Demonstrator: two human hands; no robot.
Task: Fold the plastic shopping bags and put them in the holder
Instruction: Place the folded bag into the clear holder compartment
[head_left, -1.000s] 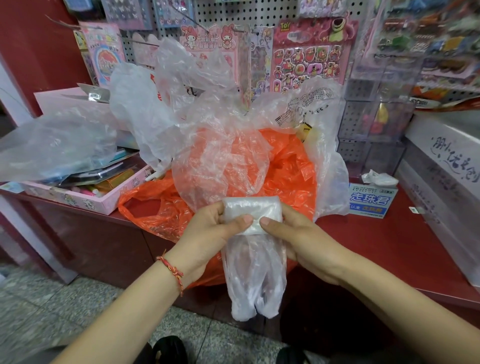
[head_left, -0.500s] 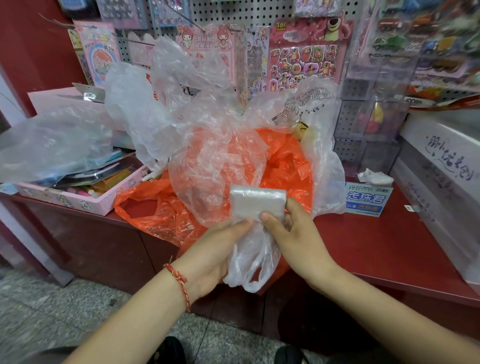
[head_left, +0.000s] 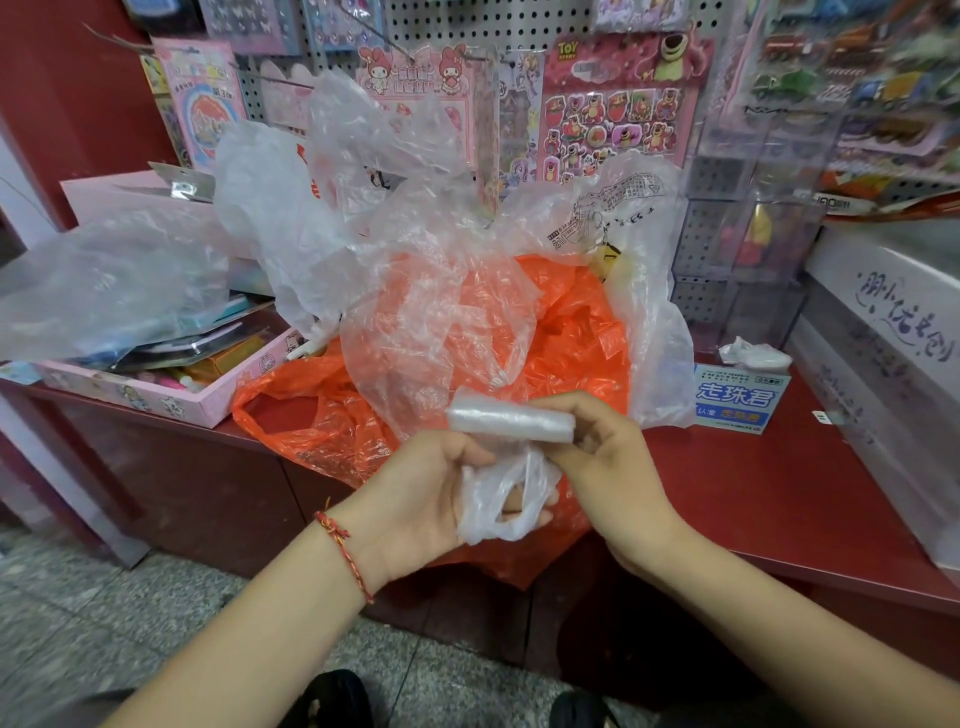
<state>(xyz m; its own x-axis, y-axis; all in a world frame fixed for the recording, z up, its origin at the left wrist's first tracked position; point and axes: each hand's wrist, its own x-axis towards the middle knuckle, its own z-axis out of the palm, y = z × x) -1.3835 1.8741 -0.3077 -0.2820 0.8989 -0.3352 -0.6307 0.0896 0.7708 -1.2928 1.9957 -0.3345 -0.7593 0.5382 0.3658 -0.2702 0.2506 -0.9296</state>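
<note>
Clear bag (head_left: 511, 421): mostly rolled into a tight packet, held in the air over the near edge of the red table (head_left: 753, 499). The right hand (head_left: 608, 467) pinches the roll, and the left hand (head_left: 426, 499) has its fingers curled through the loose handle end below. On the table beyond lie an orange bag (head_left: 571, 338) under crumpled clear bags (head_left: 415, 249), with a pink tray (head_left: 156, 397) at far left.

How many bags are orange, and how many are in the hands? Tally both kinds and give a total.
Orange bag, on the counter: 1
Part-folded clear bag, held by left hand and right hand: 1
Total: 2
</note>
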